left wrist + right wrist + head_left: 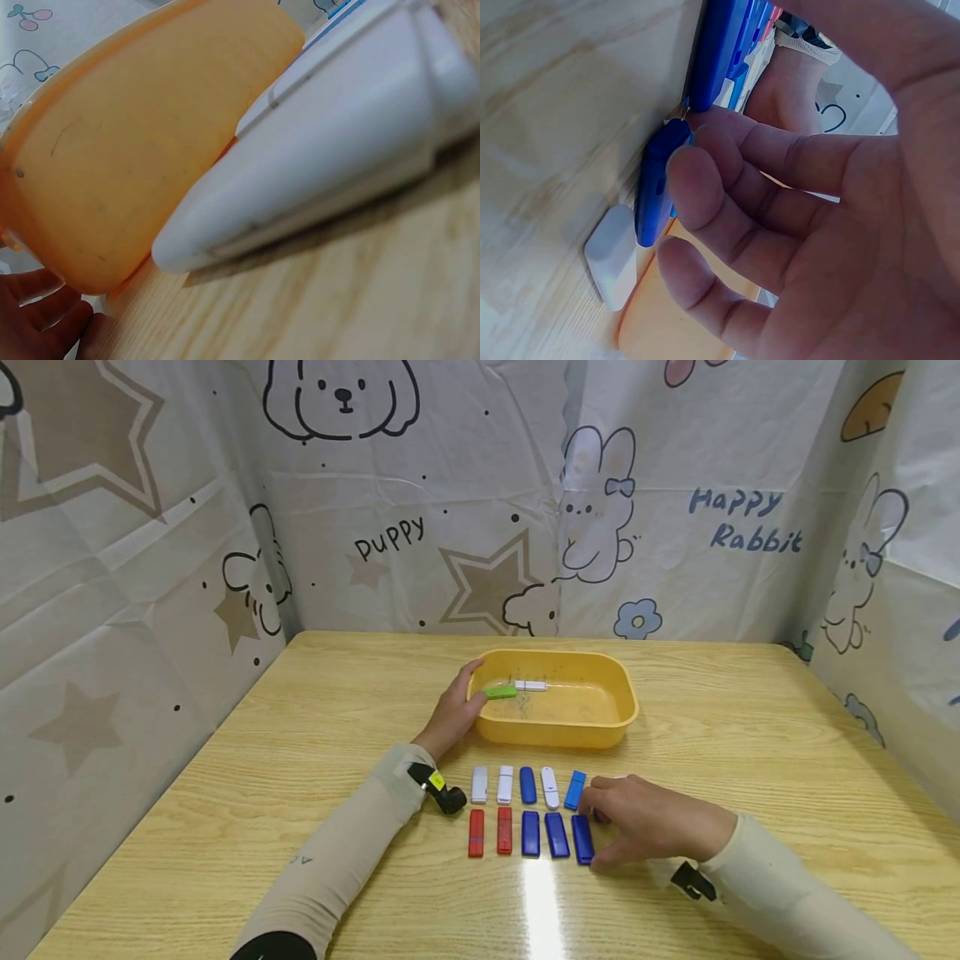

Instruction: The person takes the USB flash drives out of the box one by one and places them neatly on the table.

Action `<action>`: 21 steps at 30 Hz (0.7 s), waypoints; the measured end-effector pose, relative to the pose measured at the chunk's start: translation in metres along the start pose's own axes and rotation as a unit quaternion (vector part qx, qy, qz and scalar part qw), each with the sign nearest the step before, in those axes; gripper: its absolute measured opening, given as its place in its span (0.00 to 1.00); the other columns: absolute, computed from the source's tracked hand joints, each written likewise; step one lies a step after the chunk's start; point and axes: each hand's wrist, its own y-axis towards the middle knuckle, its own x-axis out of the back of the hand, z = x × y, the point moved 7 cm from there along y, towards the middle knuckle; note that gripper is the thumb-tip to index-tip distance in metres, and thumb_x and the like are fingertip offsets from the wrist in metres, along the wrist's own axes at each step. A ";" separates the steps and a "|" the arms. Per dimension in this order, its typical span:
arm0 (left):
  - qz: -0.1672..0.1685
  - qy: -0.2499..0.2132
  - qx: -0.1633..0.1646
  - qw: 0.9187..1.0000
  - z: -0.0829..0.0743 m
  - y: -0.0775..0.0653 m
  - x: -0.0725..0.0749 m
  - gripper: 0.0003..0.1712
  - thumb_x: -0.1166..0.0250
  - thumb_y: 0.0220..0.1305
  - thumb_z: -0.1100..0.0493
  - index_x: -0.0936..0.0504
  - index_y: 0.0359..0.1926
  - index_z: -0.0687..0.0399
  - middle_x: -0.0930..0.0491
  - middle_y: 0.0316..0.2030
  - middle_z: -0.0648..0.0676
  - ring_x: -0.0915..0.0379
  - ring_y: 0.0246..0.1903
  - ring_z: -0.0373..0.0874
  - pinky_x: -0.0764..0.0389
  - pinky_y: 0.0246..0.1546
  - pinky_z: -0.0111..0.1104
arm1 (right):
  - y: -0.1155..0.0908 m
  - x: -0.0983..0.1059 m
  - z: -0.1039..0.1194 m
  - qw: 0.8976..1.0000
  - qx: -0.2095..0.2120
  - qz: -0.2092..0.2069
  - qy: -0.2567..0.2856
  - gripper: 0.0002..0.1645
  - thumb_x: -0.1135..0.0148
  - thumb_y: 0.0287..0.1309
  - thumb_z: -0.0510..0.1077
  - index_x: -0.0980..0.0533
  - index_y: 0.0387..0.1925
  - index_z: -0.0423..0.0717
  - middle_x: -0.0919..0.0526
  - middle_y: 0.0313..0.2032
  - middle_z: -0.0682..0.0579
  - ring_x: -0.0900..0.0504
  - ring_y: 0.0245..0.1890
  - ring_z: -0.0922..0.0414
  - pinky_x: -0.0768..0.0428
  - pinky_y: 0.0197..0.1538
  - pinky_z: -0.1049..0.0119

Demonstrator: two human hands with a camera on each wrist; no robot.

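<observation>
My left hand (pixel 455 710) grips the left end of a yellow plastic basin (pixel 558 733), thumb at the rim. Inside lie a green USB stick (pixel 500 692) and a white USB stick (pixel 531 686). In front are two rows of USB sticks: white, blue and light blue (pixel 575 790) behind, red (pixel 476 833) and dark blue (pixel 582 839) nearer. Over the rows' right end hangs my right hand (pixel 648 818), thumb apart from loosely bent fingers. In the right wrist view its fingertips are at a blue USB stick (pixel 656 184), with a white one (pixel 613 259) beyond; contact is unclear.
A wooden table (pixel 360 693) carries everything. Printed cloth (pixel 450 485) encloses its back and sides. In the left wrist view, a white USB stick (pixel 322 150) looms close to the camera, beside the basin's wall.
</observation>
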 end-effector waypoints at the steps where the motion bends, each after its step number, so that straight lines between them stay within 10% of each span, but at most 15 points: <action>1: 0.000 0.001 0.000 1.000 0.000 0.000 0.000 0.35 0.52 0.65 0.62 0.46 0.73 0.51 0.44 0.71 0.56 0.45 0.68 0.48 0.43 0.68 0.44 | 0.000 0.000 0.000 1.000 -0.002 0.002 0.002 0.31 0.25 0.41 0.60 0.23 0.45 0.50 0.25 0.38 0.62 0.28 0.33 0.64 0.25 0.37 0.66; 21: -0.001 0.004 0.004 1.000 -0.001 -0.001 0.001 0.35 0.51 0.66 0.62 0.45 0.73 0.48 0.45 0.72 0.55 0.47 0.70 0.48 0.45 0.69 0.43 | -0.004 0.015 0.000 0.999 0.025 -0.031 0.007 0.27 0.26 0.44 0.57 0.21 0.43 0.48 0.25 0.35 0.59 0.27 0.31 0.63 0.25 0.35 0.67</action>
